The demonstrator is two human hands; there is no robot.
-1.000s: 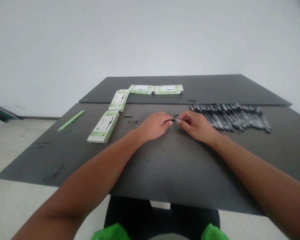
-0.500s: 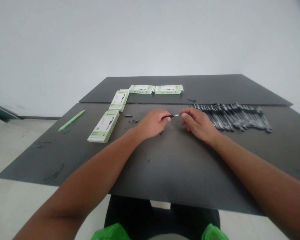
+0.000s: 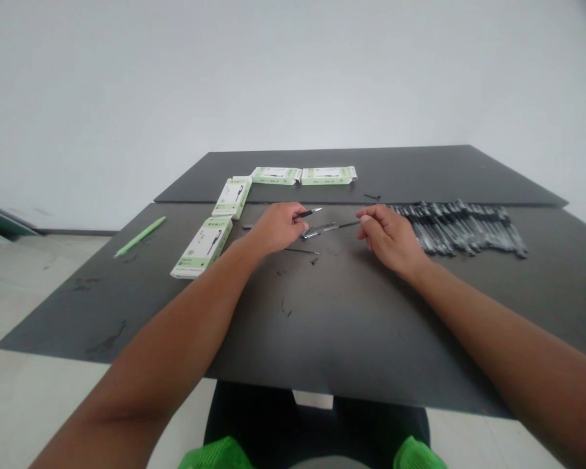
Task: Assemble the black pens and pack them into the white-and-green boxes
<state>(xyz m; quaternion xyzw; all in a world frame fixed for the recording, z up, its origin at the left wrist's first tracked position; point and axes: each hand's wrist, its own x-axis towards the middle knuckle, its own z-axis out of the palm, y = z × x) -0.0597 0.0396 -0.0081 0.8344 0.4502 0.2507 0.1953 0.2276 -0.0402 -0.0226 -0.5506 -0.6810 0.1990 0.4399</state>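
Pinched in my left hand (image 3: 280, 225) is a black pen (image 3: 308, 213), its pale pointed tip toward the right. My right hand (image 3: 388, 236) is closed on the end of a thin dark pen refill (image 3: 348, 225) that points left, with a light tip. Below my left hand lies a dark refill (image 3: 301, 251), and near it a small black piece (image 3: 314, 261). Further small pen parts (image 3: 312, 235) lie between the two hands; they are too small to tell apart.
Right of my right hand lies a long row of clear pens with black ends (image 3: 459, 228). Green-and-white boxes (image 3: 203, 247) line the left and back. A green pen (image 3: 140, 236) lies at the far left of the dark table (image 3: 332, 339). A small dark piece (image 3: 372, 197) lies near the seam.
My hands have moved apart; the left went left with the black pen. A thin refill now shows in my right hand, and more parts are visible on the table between the hands.
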